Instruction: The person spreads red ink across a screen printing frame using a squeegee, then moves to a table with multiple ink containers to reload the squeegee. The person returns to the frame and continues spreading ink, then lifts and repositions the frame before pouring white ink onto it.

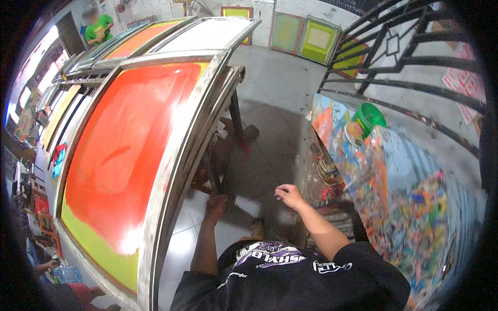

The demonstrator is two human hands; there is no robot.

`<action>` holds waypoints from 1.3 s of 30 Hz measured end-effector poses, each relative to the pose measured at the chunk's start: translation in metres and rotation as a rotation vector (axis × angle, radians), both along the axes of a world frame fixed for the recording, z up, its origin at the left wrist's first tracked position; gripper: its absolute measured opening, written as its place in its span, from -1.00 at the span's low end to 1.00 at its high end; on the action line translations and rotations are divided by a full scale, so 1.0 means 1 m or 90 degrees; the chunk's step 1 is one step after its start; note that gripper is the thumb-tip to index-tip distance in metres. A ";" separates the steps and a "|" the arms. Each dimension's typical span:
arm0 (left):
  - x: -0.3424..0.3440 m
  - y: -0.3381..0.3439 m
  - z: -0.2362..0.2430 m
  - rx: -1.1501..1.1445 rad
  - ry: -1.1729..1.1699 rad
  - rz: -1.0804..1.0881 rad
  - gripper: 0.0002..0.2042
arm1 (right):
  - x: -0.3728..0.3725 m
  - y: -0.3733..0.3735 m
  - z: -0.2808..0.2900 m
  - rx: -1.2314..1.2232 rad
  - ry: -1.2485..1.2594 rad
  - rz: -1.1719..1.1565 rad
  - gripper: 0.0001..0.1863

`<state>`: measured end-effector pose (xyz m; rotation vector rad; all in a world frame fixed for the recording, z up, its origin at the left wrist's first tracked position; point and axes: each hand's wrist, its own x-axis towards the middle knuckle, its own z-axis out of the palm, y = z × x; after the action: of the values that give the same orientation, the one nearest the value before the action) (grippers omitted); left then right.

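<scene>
My right hand (289, 196) hangs over the floor in front of me, its fingers curled loosely together and nothing visible in them. My left hand (215, 206) is low in the shadow beside the table's edge. Its fingers are too dark to make out, and I cannot tell whether it touches the table leg. To my left lies a large framed printing screen (124, 150), its mesh mostly red-orange with a yellow-green border. A white-meshed screen (205, 35) rests beyond it.
At right stands a paint-stained table (410, 207) with a green bucket (369, 118) on it. A black metal grille (404, 62) rises behind. More framed screens (319, 40) lean along the far wall. Someone in a green shirt (98, 30) stands at far left.
</scene>
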<state>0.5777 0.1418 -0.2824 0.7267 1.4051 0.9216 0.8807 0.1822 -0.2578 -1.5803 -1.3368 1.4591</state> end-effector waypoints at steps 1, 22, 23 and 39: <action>0.009 0.024 0.010 0.037 0.043 -0.031 -0.69 | 0.013 0.020 0.002 -0.015 -0.013 -0.017 -0.79; 0.204 0.492 0.187 0.423 0.165 0.218 -0.74 | 0.179 0.550 -0.021 -0.082 0.072 -0.156 -0.76; 0.201 0.505 0.194 0.447 0.180 0.269 -0.75 | 0.176 0.574 -0.012 -0.082 0.071 -0.144 -0.76; 0.090 0.579 0.246 0.104 0.898 0.881 -0.70 | 0.097 0.917 0.064 0.061 0.048 0.004 -0.64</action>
<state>0.6675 0.7210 -0.0361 0.3749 3.3027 1.6616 0.9772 1.0990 -0.1937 -1.4485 -1.3492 1.4224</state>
